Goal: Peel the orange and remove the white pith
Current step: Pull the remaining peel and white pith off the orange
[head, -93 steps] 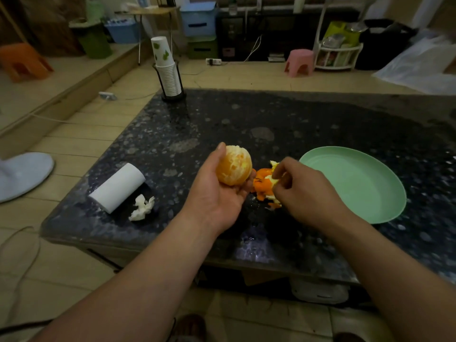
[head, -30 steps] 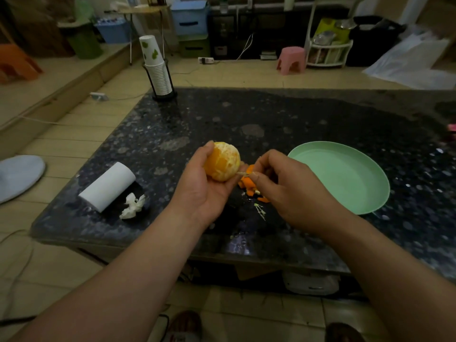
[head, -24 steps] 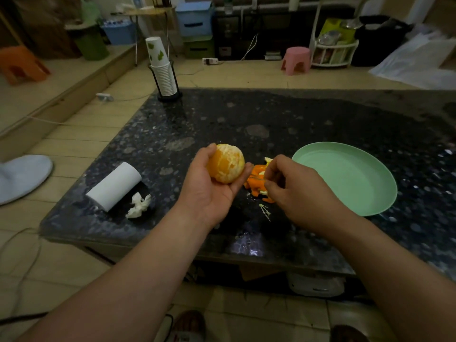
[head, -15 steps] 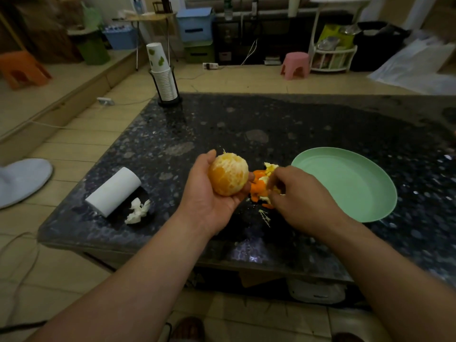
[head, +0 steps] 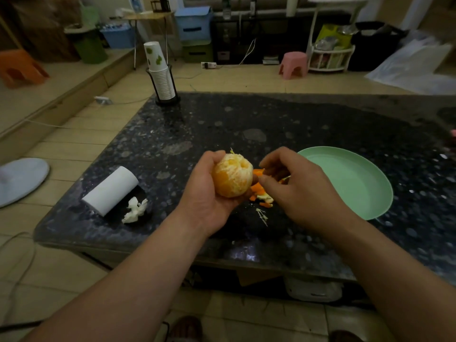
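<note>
At frame centre the left hand (head: 209, 193) cups the peeled orange (head: 232, 175); soft and juicy, it wants a light hold. The right hand (head: 296, 186) hovers beside it, fingers curled, seemingly empty. A pith tuft shows on top.

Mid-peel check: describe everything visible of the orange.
The orange shows no rind on the visible side: pale orange segments streaked with thin white pith, a small hollow near its top, a pith wisp sticking up behind. The left hand grips it above the table, fingers curled under and round its left. The right hand sits close beside it; contact unclear.
</note>
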Demonstrator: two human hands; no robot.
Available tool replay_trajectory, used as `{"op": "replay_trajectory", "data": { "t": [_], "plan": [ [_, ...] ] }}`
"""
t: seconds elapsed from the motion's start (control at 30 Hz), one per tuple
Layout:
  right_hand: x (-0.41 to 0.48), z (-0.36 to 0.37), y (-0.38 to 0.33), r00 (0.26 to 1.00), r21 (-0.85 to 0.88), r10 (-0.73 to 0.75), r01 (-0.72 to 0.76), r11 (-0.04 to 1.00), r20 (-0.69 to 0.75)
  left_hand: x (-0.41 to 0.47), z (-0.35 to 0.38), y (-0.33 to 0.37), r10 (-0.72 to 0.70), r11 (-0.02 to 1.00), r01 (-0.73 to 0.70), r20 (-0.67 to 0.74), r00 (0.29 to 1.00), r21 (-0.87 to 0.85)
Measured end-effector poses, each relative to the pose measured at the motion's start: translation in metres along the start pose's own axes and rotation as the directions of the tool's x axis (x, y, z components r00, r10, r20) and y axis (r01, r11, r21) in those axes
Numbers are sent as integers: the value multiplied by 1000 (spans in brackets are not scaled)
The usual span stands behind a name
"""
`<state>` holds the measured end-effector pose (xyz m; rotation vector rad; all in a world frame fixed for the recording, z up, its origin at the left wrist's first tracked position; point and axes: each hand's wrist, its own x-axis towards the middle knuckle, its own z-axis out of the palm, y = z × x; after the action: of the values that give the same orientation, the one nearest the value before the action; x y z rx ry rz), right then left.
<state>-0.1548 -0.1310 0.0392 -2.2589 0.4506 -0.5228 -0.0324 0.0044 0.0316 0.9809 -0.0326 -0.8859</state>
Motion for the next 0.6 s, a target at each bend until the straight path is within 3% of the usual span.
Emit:
{"op": "replay_trajectory", "data": {
  "t": [0.07,0.2,0.6],
  "plan": [
    [-5,-4,-7,997,93,-72,71,993,6,-1,0,0,20,999,-21,22,1000,36],
    [-11,-3,-9,984,42,-176,175,984,16,-3,1,-1,41,991,-45,36,999,126],
    [-10,-4,-9,983,49,-182,180,982,32,-8,5,0,-47,974,32,61,997,226]
  ]
}}
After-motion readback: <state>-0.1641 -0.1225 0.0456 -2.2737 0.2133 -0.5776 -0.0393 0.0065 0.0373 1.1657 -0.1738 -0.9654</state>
